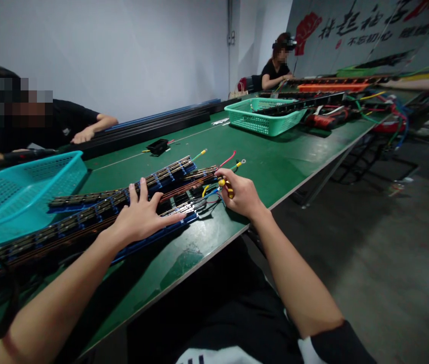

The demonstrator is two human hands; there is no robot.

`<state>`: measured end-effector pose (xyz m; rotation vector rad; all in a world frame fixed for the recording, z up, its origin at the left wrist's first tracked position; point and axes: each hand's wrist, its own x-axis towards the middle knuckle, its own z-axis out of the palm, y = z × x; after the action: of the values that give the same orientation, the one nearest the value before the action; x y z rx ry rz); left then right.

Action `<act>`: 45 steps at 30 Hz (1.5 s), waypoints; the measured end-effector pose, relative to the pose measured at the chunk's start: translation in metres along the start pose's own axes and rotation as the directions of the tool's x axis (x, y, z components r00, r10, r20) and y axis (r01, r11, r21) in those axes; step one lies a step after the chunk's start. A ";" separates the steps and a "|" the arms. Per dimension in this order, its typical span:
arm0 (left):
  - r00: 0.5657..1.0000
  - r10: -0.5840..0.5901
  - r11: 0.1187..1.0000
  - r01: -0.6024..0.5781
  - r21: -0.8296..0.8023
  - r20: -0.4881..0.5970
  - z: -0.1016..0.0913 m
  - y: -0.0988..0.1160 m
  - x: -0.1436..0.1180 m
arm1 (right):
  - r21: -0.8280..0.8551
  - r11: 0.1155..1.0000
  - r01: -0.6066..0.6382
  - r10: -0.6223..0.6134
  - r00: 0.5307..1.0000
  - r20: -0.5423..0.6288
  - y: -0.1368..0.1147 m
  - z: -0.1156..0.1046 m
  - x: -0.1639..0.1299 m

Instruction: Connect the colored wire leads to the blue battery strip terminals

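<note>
Long dark blue strips with rows of metal rails [96,210] lie at a slant across the green table. My left hand [140,215] rests on them with its fingers spread, pressing on the rails and thin copper-coloured wires. At the strips' right end, my right hand [239,193] is closed around a small tool with yellow handles [230,191], which looks like pliers; its jaws cannot be made out. Blue, black and yellow wires [210,194] come out beside that hand. Just beyond it stick up a red wire [229,158] and a green-yellow wire with a ring terminal [240,163].
A turquoise basket [58,174] stands at the left, a green basket [263,124] farther back. Near that one lie red-and-black power tools [326,119]. A small black box [157,146] sits mid-table. The table edge [218,253] runs close to me. Co-workers sit at the far side.
</note>
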<state>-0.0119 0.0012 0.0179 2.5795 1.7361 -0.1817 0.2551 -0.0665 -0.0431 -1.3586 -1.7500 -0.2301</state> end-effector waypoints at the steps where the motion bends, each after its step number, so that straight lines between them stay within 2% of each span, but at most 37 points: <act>1: 1.000 0.000 1.000 0.000 0.002 -0.001 0.000 0.000 0.000 | 0.001 1.000 0.000 0.000 1.000 -0.002 0.000 0.000 0.000; 8: 1.000 0.002 1.000 -0.002 0.004 0.007 -0.002 0.001 -0.001 | 0.064 0.998 0.004 -0.002 1.000 -0.029 0.002 0.001 -0.001; 22: 1.000 0.023 0.999 -0.023 -0.027 0.005 -0.002 0.002 -0.003 | 0.174 0.975 -0.135 0.159 0.978 -0.134 -0.004 0.001 -0.002; 29: 1.000 0.022 1.000 -0.022 -0.022 0.001 -0.001 0.002 -0.001 | 0.083 0.990 -0.112 0.122 0.984 -0.128 -0.002 -0.001 -0.004; 33: 1.000 0.026 0.999 -0.026 -0.024 -0.003 -0.001 0.002 -0.002 | 0.186 0.975 -0.118 0.164 0.954 -0.251 -0.008 -0.006 -0.006; 35: 1.000 0.028 0.999 -0.028 -0.027 -0.002 -0.001 0.001 -0.002 | 0.237 0.968 -0.083 0.160 0.932 -0.325 -0.013 -0.009 -0.008; 37: 1.000 0.024 1.000 -0.024 -0.016 -0.001 -0.001 -0.001 -0.002 | 0.261 0.965 -0.042 0.135 0.927 -0.349 -0.018 -0.009 -0.007; 41: 0.994 0.073 0.997 -0.070 0.043 -0.086 -0.003 0.001 -0.002 | 0.314 0.949 0.003 0.077 0.967 -0.241 -0.024 -0.003 0.003; 43: 0.975 0.157 0.987 -0.151 0.053 -0.159 -0.003 0.009 -0.002 | 0.314 0.949 0.038 0.022 0.983 -0.183 -0.025 0.002 0.012; 45: 0.963 0.204 0.979 -0.203 0.028 -0.175 0.000 0.021 -0.001 | 0.283 0.957 0.070 -0.032 0.990 -0.137 -0.023 0.006 0.022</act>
<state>0.0073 -0.0077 0.0176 2.8359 1.5032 0.0471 0.2320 -0.0569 -0.0226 -1.0656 -1.6370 -0.0863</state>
